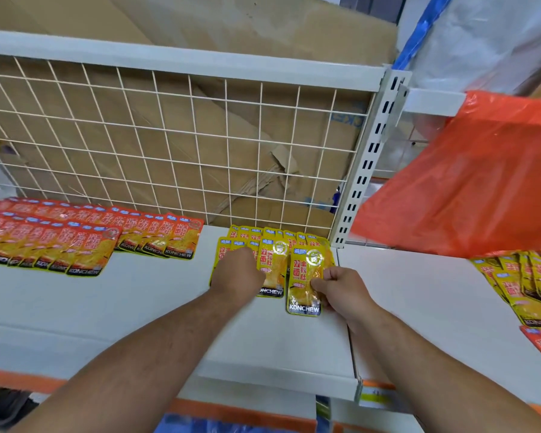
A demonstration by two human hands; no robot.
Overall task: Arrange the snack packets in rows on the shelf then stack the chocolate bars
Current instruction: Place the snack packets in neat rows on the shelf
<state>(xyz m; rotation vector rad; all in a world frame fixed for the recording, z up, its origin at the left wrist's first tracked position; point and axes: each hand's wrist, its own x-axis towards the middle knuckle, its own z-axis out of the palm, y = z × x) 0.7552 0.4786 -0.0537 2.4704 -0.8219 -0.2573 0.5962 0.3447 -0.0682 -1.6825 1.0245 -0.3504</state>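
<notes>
On the shelf [156,295], two overlapped packet rows [75,239] are laid at left; a packet cluster [274,260] is set right of them, before the wire grid [169,135].

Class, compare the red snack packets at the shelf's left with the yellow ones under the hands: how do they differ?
Red packets: two long rows, untouched. Yellow packets: shorter rows; left hand rests on them, right hand pinches one. Both overlap flat and read KONCHEW.
</notes>
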